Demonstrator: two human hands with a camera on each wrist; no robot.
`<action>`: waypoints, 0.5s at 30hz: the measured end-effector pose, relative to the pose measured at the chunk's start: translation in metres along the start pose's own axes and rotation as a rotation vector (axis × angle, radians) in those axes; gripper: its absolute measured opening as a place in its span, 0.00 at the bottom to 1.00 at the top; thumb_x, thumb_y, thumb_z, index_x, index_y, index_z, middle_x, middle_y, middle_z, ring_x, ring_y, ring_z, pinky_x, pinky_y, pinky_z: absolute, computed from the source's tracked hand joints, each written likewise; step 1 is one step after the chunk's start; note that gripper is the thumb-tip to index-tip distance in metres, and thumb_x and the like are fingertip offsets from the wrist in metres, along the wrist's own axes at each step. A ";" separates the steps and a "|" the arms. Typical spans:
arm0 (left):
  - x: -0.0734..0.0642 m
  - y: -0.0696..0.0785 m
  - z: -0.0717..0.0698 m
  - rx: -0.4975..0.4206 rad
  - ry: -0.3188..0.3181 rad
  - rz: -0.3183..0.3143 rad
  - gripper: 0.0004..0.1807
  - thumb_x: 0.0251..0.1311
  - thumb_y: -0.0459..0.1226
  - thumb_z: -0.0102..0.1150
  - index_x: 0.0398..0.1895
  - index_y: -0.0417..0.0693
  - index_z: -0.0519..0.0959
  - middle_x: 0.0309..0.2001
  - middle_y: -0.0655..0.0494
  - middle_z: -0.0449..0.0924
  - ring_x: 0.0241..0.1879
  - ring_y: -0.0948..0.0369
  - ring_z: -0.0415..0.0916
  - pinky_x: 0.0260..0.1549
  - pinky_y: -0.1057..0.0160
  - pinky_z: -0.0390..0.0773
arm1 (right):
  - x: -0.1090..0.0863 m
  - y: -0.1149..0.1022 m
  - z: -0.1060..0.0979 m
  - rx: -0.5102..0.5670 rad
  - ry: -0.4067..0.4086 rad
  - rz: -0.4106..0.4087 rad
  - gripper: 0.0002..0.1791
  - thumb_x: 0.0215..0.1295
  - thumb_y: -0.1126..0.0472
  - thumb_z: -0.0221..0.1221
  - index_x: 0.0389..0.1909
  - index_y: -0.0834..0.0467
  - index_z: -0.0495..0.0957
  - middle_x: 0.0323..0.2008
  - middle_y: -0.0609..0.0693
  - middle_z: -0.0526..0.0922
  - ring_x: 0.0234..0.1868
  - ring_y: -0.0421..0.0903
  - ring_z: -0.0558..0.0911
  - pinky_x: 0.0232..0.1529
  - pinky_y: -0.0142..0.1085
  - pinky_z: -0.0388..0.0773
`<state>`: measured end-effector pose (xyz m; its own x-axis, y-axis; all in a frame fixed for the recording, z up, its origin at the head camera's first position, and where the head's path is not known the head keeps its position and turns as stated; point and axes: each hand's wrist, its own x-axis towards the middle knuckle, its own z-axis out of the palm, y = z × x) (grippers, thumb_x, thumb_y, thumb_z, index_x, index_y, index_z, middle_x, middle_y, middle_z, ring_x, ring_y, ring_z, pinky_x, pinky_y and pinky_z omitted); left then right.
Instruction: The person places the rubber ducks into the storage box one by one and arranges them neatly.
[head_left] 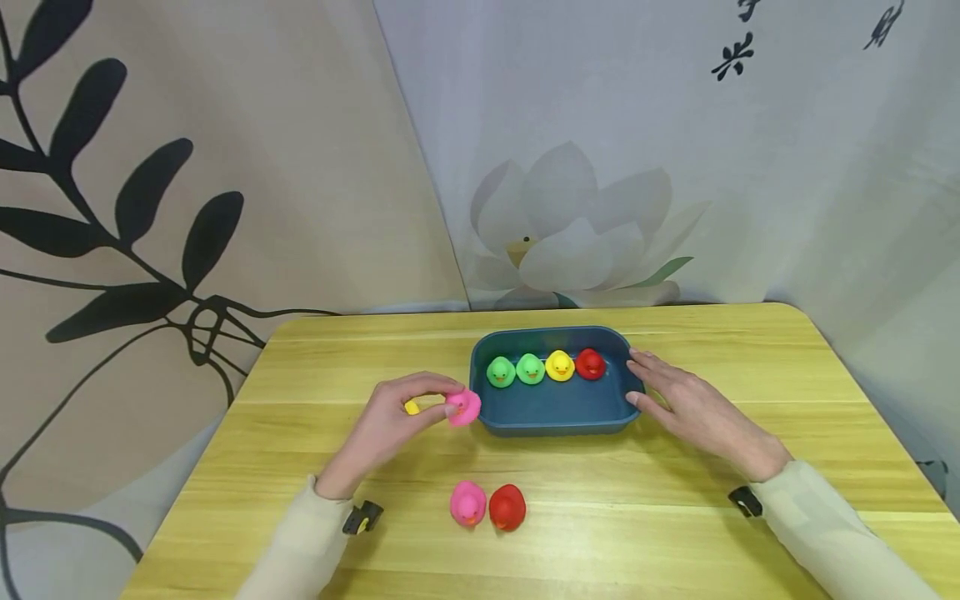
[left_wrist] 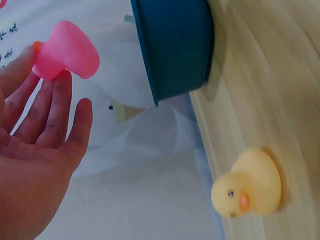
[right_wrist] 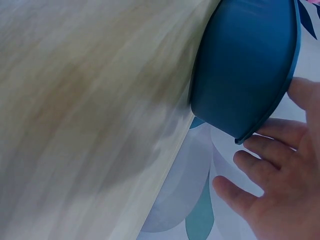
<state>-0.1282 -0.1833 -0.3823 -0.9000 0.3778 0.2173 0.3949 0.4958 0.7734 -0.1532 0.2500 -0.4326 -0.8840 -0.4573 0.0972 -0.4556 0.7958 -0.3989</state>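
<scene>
Between thumb and fingertips my left hand pinches a pink rubber duck, raised just off the left end of a dark blue tray. The left wrist view shows that pink duck held at the fingertips. My right hand has its fingers spread, with the fingertips resting at the tray's right rim. Inside the tray, along its far side, stand two green ducks, a yellow duck and a red duck in a row.
On the wooden table in front of the tray sit another pink duck and a red duck, side by side. A yellow duck stands on the table, mostly hidden behind my left hand in the head view. Printed cloth hangs behind the table.
</scene>
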 end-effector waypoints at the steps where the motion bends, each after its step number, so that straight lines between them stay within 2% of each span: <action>1: 0.002 0.001 0.003 -0.004 0.003 0.001 0.15 0.62 0.39 0.74 0.52 0.57 0.88 0.51 0.66 0.86 0.56 0.62 0.82 0.58 0.51 0.81 | 0.000 0.000 0.000 0.001 -0.001 -0.001 0.34 0.79 0.47 0.57 0.75 0.65 0.67 0.78 0.60 0.61 0.76 0.63 0.63 0.72 0.60 0.64; 10: 0.021 0.000 0.024 -0.018 0.010 0.019 0.15 0.63 0.39 0.73 0.53 0.54 0.88 0.51 0.62 0.87 0.57 0.59 0.81 0.59 0.47 0.80 | -0.001 0.001 0.001 0.011 0.006 -0.007 0.34 0.79 0.47 0.57 0.75 0.64 0.67 0.79 0.60 0.61 0.77 0.62 0.63 0.72 0.60 0.64; 15: 0.031 -0.003 0.035 0.020 0.005 0.059 0.15 0.63 0.37 0.73 0.53 0.51 0.88 0.51 0.60 0.87 0.56 0.58 0.82 0.59 0.50 0.81 | -0.001 0.001 0.002 0.014 0.011 -0.011 0.34 0.79 0.47 0.56 0.75 0.65 0.67 0.78 0.60 0.61 0.77 0.62 0.63 0.72 0.60 0.64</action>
<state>-0.1513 -0.1458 -0.3986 -0.8760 0.4030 0.2650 0.4507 0.4883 0.7473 -0.1523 0.2504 -0.4347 -0.8798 -0.4620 0.1115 -0.4642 0.7851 -0.4100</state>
